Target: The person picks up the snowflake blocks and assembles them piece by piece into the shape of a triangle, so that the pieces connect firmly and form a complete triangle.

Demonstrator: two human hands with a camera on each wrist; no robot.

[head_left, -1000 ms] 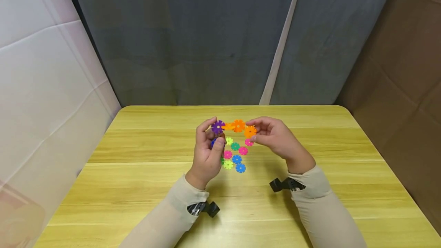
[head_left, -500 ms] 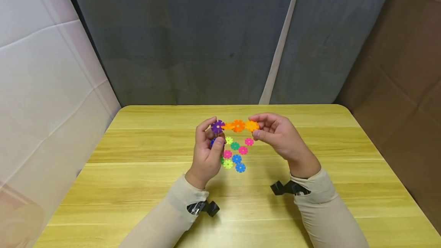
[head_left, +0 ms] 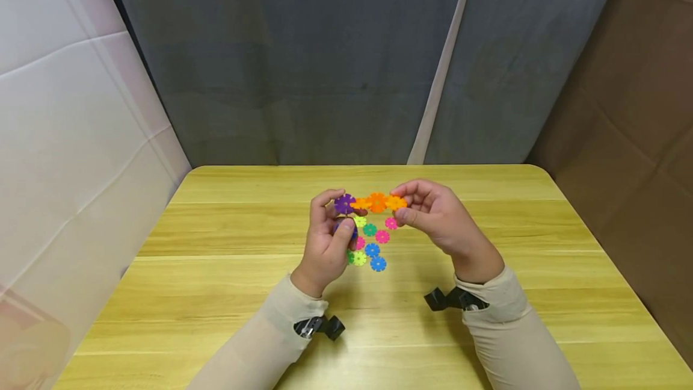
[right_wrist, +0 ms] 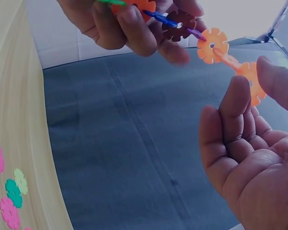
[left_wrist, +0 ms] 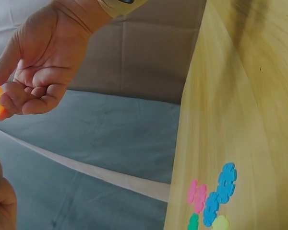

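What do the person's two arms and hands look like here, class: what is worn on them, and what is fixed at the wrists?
Both arms wear long, close-fitting beige sleeves reaching to the wrists. A small black clip-like camera mount sits at the left cuff, and a similar black mount sits at the right cuff. The left hand and right hand are bare: no gloves, rings or watch visible.

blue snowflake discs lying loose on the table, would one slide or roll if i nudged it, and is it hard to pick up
The blue discs lie flat on the smooth wooden table, so a nudge would probably slide one rather than roll it. They look thin and light, likely needing a fingertip pinch at the notched edge. The joined chain between left hand and right hand stays straight, suggesting stiff plastic.
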